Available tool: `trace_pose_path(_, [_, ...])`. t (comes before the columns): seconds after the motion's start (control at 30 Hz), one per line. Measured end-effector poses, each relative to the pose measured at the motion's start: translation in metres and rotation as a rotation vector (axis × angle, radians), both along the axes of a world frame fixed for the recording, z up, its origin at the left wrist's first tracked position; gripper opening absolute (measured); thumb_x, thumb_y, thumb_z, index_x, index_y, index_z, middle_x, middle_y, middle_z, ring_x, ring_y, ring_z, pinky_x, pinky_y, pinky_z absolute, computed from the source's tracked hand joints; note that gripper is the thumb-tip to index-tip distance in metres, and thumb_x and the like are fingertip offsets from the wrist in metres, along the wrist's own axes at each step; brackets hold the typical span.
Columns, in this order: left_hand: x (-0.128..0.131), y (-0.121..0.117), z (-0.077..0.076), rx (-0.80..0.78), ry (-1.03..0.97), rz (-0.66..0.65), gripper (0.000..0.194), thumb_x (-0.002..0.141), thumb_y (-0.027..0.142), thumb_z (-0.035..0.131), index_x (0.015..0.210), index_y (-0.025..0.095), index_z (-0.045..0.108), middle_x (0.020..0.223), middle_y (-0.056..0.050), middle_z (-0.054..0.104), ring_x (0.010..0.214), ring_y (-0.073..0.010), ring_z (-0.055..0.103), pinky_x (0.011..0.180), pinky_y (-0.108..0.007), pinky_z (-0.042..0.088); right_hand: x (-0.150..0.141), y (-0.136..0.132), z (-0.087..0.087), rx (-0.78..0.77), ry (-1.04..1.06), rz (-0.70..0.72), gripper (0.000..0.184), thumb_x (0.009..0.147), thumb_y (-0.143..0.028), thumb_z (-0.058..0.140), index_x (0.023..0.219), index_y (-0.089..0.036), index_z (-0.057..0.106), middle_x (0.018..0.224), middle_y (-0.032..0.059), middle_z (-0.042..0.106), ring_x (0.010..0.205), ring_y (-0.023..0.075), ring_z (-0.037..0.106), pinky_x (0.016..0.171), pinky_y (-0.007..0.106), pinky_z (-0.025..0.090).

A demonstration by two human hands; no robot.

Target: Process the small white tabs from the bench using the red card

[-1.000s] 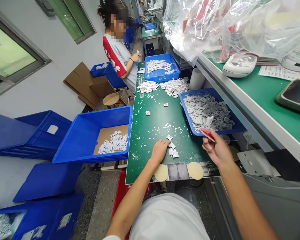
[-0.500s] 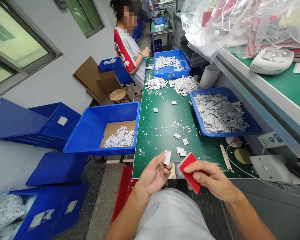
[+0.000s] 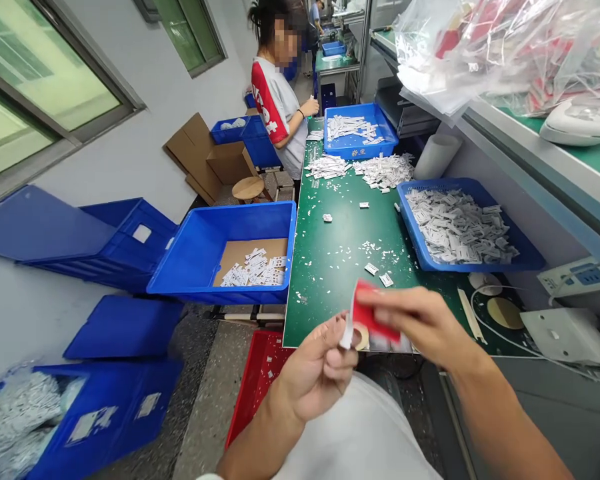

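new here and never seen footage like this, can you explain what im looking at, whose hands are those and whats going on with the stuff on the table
There is no robot here: these are a person's own bare hands, seen by one camera worn on the head, looking forward and down.

The left hand holds a small white piece. The right hand holds a flat red piece up against it.

On the green table lie loose white pieces and scraps, with two heaps further off. A blue basket on the right is full of similar pieces; a blue bin on the left holds some too. Beyond, a co-worker stands or sits at the table's side.
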State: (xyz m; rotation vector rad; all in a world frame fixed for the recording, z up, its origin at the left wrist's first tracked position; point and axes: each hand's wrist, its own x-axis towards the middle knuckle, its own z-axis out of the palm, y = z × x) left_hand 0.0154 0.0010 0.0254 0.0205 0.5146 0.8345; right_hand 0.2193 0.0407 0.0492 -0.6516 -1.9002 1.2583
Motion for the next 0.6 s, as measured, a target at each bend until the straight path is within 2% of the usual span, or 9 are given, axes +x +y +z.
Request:
trace_pose_path(0.07, [-0.003, -0.005, 0.003, -0.017, -0.080, -0.033, 0.030, 0.071, 0.021, 0.088, 0.088, 0.012, 0.066, 0.066, 0.004, 0.053, 0.044, 0.0052, 0.040, 0.038, -0.001, 0.026, -0.003, 0.002, -0.002, -0.004, 0.026, -0.101, 0.030, 0.096, -0.023, 0.062, 0.121, -0.036, 0.073, 0.098, -0.0002, 0.079, 0.078, 0.0138, 0.071, 0.070, 0.023, 0.055])
trace_pose_path(0.13, [-0.008, -0.014, 0.007, 0.061, -0.155, -0.093, 0.028, 0.074, 0.025, 0.086, 0.090, 0.013, 0.066, 0.061, 0.005, 0.051, 0.042, 0.0033, 0.037, 0.036, -0.003, 0.025, -0.005, 0.007, -0.010, -0.057, 0.029, -0.120, 0.025, 0.095, -0.027, 0.063, 0.116, -0.034, 0.076, 0.098, 0.0005, 0.079, 0.082, 0.0154, 0.071, 0.073, 0.026, 0.056])
trace_pose_path(0.17, [-0.010, -0.018, 0.008, 0.118, -0.165, -0.091, 0.029, 0.075, 0.027, 0.085, 0.093, 0.014, 0.066, 0.060, 0.005, 0.050, 0.041, 0.0019, 0.037, 0.035, -0.005, 0.026, -0.006, 0.009, -0.014, -0.111, 0.038, -0.212, 0.023, 0.095, -0.030, 0.064, 0.113, -0.033, 0.077, 0.102, 0.0017, 0.079, 0.089, 0.0174, 0.071, 0.078, 0.028, 0.056])
trace_pose_path(0.23, [-0.016, -0.022, 0.009, 0.215, -0.117, 0.012, 0.031, 0.077, 0.032, 0.083, 0.097, 0.017, 0.065, 0.061, 0.005, 0.051, 0.044, -0.0010, 0.042, 0.039, -0.008, 0.033, -0.009, 0.013, -0.023, -0.255, 0.104, -0.526, 0.023, 0.094, -0.035, 0.066, 0.113, -0.031, 0.077, 0.115, 0.0030, 0.076, 0.103, 0.0197, 0.069, 0.085, 0.029, 0.056])
trace_pose_path(0.3, [-0.019, -0.018, 0.006, 0.278, 0.017, 0.169, 0.032, 0.077, 0.033, 0.082, 0.095, 0.019, 0.061, 0.066, 0.004, 0.054, 0.056, -0.0047, 0.053, 0.052, -0.012, 0.044, -0.015, 0.011, -0.028, -0.402, 0.241, -0.691, 0.028, 0.090, -0.038, 0.070, 0.117, -0.032, 0.075, 0.121, 0.0027, 0.073, 0.094, 0.0175, 0.069, 0.074, 0.026, 0.057])
trace_pose_path(0.33, [-0.020, -0.014, 0.002, 0.317, 0.104, 0.246, 0.033, 0.076, 0.032, 0.083, 0.095, 0.020, 0.058, 0.069, 0.003, 0.056, 0.062, -0.0063, 0.056, 0.057, -0.014, 0.048, -0.019, 0.007, -0.028, -0.477, 0.308, -0.682, 0.030, 0.089, -0.039, 0.071, 0.118, -0.033, 0.074, 0.116, 0.0028, 0.074, 0.082, 0.0148, 0.068, 0.064, 0.023, 0.055])
trace_pose_path(0.4, [-0.019, -0.004, -0.008, 0.440, 0.323, 0.393, 0.039, 0.073, 0.027, 0.085, 0.099, 0.023, 0.056, 0.078, 0.004, 0.060, 0.067, -0.0079, 0.060, 0.062, -0.017, 0.052, -0.027, -0.002, -0.026, -0.623, 0.420, -0.578, 0.029, 0.086, -0.039, 0.074, 0.114, -0.030, 0.075, 0.086, 0.0016, 0.074, 0.055, 0.0089, 0.056, 0.045, 0.018, 0.044])
trace_pose_path(0.47, [-0.018, 0.003, -0.018, 0.632, 0.640, 0.563, 0.038, 0.073, 0.020, 0.083, 0.101, 0.024, 0.058, 0.086, 0.003, 0.064, 0.073, -0.0093, 0.065, 0.067, -0.020, 0.056, -0.034, -0.013, -0.023, -0.732, 0.533, -0.489, 0.023, 0.086, -0.039, 0.073, 0.106, -0.027, 0.075, 0.061, -0.0027, 0.061, 0.041, 0.0048, 0.041, 0.038, 0.016, 0.034])
trace_pose_path(0.6, [-0.014, 0.001, -0.030, 1.044, 1.201, 0.857, 0.030, 0.079, 0.006, 0.075, 0.101, 0.022, 0.062, 0.095, 0.000, 0.073, 0.093, -0.0163, 0.073, 0.088, -0.034, 0.060, -0.043, -0.037, -0.024, -0.833, 0.666, -0.353, 0.019, 0.092, -0.037, 0.066, 0.107, -0.030, 0.074, 0.058, -0.0043, 0.059, 0.034, 0.0019, 0.033, 0.038, 0.016, 0.031])
